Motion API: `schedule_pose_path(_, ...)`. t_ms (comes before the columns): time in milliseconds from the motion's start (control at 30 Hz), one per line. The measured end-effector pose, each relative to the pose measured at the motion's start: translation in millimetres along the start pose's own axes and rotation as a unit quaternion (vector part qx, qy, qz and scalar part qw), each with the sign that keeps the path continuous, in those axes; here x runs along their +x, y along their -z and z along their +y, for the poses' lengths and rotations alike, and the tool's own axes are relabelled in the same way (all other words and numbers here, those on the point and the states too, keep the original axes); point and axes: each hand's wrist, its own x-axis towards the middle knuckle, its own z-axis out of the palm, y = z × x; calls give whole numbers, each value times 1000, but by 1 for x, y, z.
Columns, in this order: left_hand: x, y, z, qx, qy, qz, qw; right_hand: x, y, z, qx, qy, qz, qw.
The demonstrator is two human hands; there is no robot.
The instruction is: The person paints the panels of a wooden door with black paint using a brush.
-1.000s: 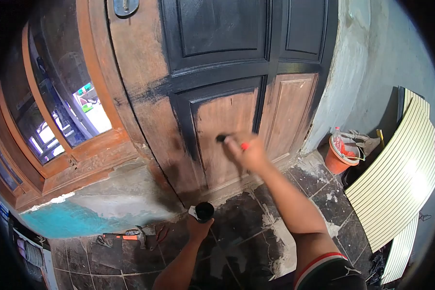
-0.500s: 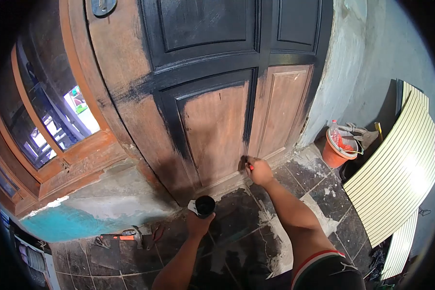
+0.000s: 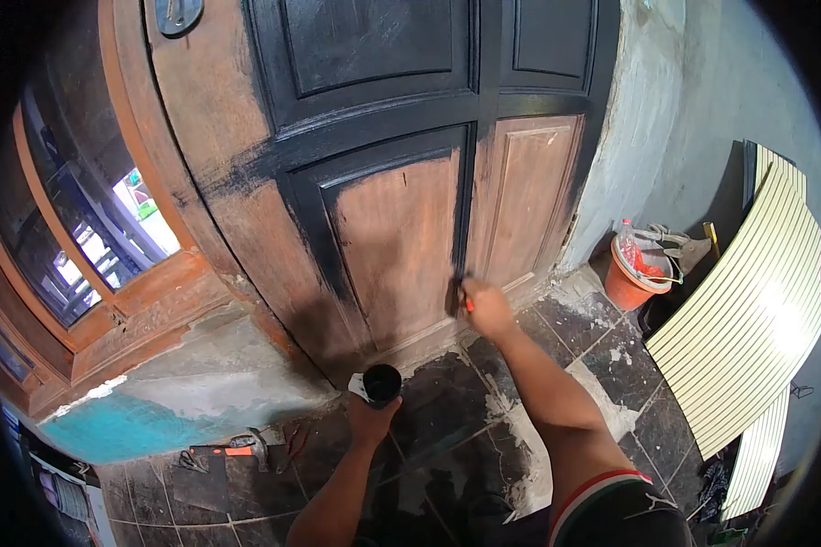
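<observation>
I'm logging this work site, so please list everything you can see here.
door: one, brown wood partly painted black, centre.
window: one, brown frame, left of the door.
wall: one, grey-blue, right of the door.
floor: dark tiles with pale smears, below the door.
bucket: one, orange, at the wall's foot.
bottle: one, clear, in the bucket.
ribbed sheets: at least two, cream, leaning far right.
hand tools: a few, one orange-handled, on the floor lower left.
cup: one, black, in the left hand.
brush: one, red handle, against the door.
left hand: grips the cup.
right hand: grips the brush.
</observation>
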Motion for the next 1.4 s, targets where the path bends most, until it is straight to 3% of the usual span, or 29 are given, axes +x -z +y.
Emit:
schedule_pose_path(67, 2, 6, 16, -3, -1, -14, 1000, -24, -11, -7, 38, -97, -72, 992)
schedule_pose_path(167, 6, 7, 11, -40, -16, 1, 999, -6, -9, 10, -19, -58, -248, 967)
schedule_pose_path(267, 12, 16, 22, -4, -23, -23, 999, 28, 31, -12, 118, 30, -197, 973)
schedule_pose_path(400, 22, 25, 41, -14, -61, 4, 998, 76, 125, -103, 214, -15, -207, 955)
schedule_pose_path(567, 34, 28, 59, -86, -82, -12, 993, 82, 173, -170, 281, -12, -184, 942)
schedule_pose_path(633, 35, 31, 71, -46, -99, 17, 994, 80, 185, -191, 291, 2, -207, 934)
schedule_pose_path(800, 39, 35, 87, -61, -126, 15, 990, 72, 178, -217, 274, 69, -241, 929)
schedule_pose_path(900, 40, 33, 82, -66, -139, 20, 988, 68, 162, -231, 198, 50, -305, 930)
schedule_pose_path(933, 40, 33, 83, -75, -144, 20, 986, 66, 140, -224, 185, 105, -286, 934)
schedule_pose_path(1067, 38, 36, 97, -129, -123, -26, 984, 50, 81, -213, 172, 134, -268, 938)
schedule_pose_path(1167, 36, 43, 109, -125, -134, -33, 983, 55, 99, -227, 114, 124, -321, 932)
schedule_pose_path(1400, 39, 44, 103, -102, -160, 36, 981, 71, 168, -243, 258, 58, -248, 932)
